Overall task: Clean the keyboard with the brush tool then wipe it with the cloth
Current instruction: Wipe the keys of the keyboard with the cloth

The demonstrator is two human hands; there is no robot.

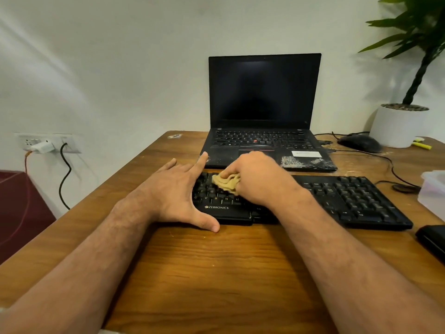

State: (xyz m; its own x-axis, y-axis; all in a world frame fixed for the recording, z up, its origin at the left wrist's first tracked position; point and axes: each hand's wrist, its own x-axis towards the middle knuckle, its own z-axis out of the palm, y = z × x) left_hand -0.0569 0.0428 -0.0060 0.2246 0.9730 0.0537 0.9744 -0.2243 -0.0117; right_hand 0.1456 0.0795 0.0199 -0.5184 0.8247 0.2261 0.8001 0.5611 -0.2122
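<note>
Right hand [255, 175] grips a crumpled tan cloth [226, 182] on the black keyboard [349, 198]; left hand [178, 194], fingers spread, steadies its left end.

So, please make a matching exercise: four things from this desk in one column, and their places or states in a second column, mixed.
Things:
1. cloth
2. left hand
3. laptop
4. mouse

Places or states:
A. lies beside the white plant pot
B. stands open behind the keyboard, screen dark
C. bunched in the right hand, pressed on the keys
D. fingers spread, steadying the keyboard's left end

Pairs: 1-C, 2-D, 3-B, 4-A
</note>
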